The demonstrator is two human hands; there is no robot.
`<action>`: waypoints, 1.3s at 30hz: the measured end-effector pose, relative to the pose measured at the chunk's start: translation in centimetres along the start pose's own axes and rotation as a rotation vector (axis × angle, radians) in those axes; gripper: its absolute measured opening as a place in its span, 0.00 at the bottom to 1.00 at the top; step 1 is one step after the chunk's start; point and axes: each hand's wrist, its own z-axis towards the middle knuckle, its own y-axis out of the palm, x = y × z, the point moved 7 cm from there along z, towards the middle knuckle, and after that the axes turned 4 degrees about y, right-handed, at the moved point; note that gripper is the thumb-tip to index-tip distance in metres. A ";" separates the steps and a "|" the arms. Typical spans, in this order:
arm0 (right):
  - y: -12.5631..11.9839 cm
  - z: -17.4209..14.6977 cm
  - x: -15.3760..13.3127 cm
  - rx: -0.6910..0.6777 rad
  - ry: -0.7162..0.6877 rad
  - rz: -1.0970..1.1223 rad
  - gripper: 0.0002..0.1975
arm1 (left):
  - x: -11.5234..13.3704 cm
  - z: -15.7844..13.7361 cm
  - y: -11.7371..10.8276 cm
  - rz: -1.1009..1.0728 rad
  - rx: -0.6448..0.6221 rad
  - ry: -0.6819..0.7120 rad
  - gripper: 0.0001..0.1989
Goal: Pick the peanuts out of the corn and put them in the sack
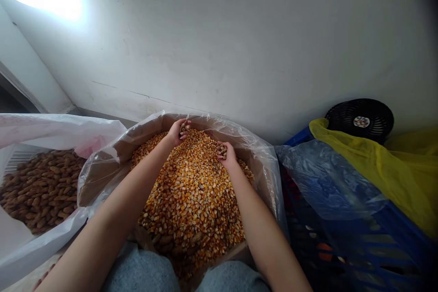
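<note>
An open box lined with clear plastic [270,173] holds a heap of yellow-orange corn kernels [191,182]. Over the far side of the heap, my left hand [176,133] curls its fingers around a few unshelled peanuts. To the right, my right hand [230,155] is palm up above the corn, its fingers closed round more peanuts [222,150]. Some peanuts [167,240] lie among the kernels at the near edge, partly in shadow. Both forearms reach in over the near rim.
At left stands an open white sack [61,121] of unshelled peanuts [51,187]. On the right, a blue plastic crate [393,232] carries clear plastic, yellow mesh [369,157] and a black round slotted basket [359,118]. A white wall [222,45] rises behind the box.
</note>
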 end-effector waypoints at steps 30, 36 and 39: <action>0.2 0.4 -2.1 0.126 -0.269 -0.373 0.12 | -0.4 -0.1 -0.3 0.130 0.044 -0.021 0.07; 0.1 -0.5 -3.0 0.016 -0.249 -0.199 0.14 | -0.1 -0.1 -0.4 0.117 0.042 -0.013 0.07; -0.3 -0.2 -2.8 0.075 -0.217 -0.292 0.14 | -0.1 -0.1 -0.4 0.109 0.044 -0.009 0.07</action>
